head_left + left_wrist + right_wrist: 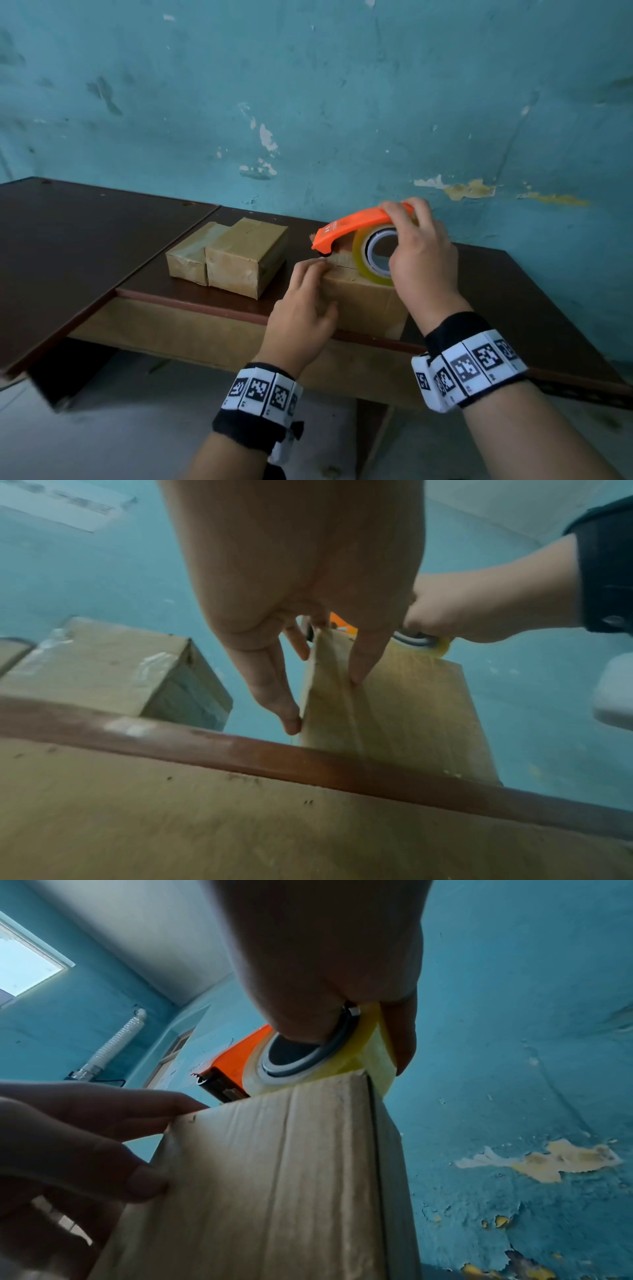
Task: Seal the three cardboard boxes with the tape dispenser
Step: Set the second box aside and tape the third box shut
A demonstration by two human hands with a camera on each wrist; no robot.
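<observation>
Three cardboard boxes sit on the dark bench [191, 240] before a peeling teal wall [308, 85]. Two of them, the small taped box [186, 262] and the larger taped box [245, 255], stand touching each other at about ten o'clock from my hands, both with shiny tape across their tops. At the bench's near edge stands the third box [363, 301], right under my hands. My right hand [423, 263] has its grip curled round the orange tape dispenser [352, 226], fingers wrapped over the handle from above, thumb side near the clear tape roll [371, 255]; the roll rests on the top of the third box, and the dispenser's nose points to nine o'clock. My left hand [305, 315] steadies that box at its left near corner: the fingertips [313, 265] are laid on the top edge just beside the dispenser's nose, and the thumb presses against the front face. Its fingers look nearly straight in the left wrist view, pressing rather than wrapping. Both wrists wear black bands with black-and-white square markers [469, 366].
</observation>
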